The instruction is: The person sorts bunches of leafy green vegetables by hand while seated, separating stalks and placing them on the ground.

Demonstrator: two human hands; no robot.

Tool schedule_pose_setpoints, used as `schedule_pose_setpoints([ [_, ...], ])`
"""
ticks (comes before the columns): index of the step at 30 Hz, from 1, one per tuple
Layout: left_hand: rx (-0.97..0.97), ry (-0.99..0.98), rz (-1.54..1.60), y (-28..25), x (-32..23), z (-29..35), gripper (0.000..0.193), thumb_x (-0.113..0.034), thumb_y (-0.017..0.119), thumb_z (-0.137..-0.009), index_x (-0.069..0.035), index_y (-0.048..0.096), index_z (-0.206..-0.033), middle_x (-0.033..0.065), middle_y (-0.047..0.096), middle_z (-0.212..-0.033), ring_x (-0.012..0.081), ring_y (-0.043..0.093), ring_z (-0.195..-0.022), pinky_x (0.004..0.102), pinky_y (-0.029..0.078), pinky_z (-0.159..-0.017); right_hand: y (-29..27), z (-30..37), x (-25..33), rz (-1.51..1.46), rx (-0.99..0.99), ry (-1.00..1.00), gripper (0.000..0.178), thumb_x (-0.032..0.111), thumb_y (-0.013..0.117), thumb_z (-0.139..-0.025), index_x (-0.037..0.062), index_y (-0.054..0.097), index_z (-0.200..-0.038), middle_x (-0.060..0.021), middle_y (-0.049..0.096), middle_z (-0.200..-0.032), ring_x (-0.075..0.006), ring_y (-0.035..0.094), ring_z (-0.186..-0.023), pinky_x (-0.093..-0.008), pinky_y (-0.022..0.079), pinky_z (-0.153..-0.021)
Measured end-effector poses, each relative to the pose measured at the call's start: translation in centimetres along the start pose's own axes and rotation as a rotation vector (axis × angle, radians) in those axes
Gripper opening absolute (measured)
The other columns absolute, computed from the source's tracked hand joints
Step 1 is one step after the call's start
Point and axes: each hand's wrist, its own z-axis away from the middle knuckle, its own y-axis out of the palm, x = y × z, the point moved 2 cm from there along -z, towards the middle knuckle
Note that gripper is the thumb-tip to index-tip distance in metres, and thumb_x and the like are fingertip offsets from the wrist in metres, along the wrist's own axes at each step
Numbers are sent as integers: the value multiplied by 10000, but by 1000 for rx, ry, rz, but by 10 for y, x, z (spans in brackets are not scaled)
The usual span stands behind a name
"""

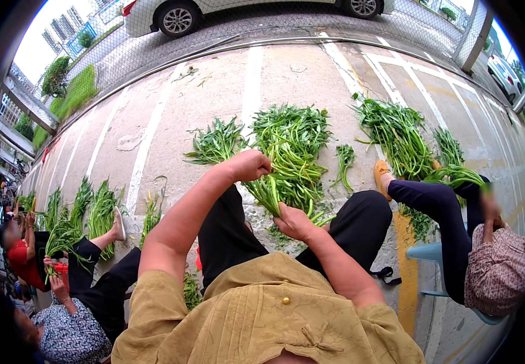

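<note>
Between my knees, my right hand (pixel 294 222) is closed round the lower stalks of a bunch of water spinach (pixel 267 192). My left hand (pixel 253 165) is curled shut just above that bunch, at its left side; what its fingers hold, if anything, is hidden. Behind both hands a large pile of water spinach (pixel 293 130) lies on the pavement, leaves pointing away and pale stems toward me. A smaller heap of greens (pixel 217 141) lies left of it, and a thin bundle (pixel 344 161) to its right.
At right a person (pixel 499 267) on a blue plastic stool (pixel 426 252) handles greens beside another heap (pixel 396 133). Several people (pixel 71 321) sit at left among bundles of greens (pixel 101 209). A black strap (pixel 387 276) lies by my right leg. Beyond the mesh fence stands a white car (pixel 232 9).
</note>
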Motion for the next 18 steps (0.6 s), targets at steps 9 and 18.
schedule_pose_setpoints([
  [9,-114,175,-714,13,-10,10,95,-81,547,-662,-88,575,-753,67,571,-785,241,556,-833,359,423,-716,4,-2,-7,-44,-20,-5,280,221,509,-811,-5,400,-933,-256,573,-815,-437,552,-809,-496,430,-714],
  [18,-519,-176,-400,33,4,-1,68,-81,485,-753,-69,551,-768,112,580,-793,275,555,-824,390,395,-731,4,-3,-7,-74,-17,-21,281,205,519,-808,-12,399,-941,-263,570,-806,-446,542,-812,-493,426,-712],
])
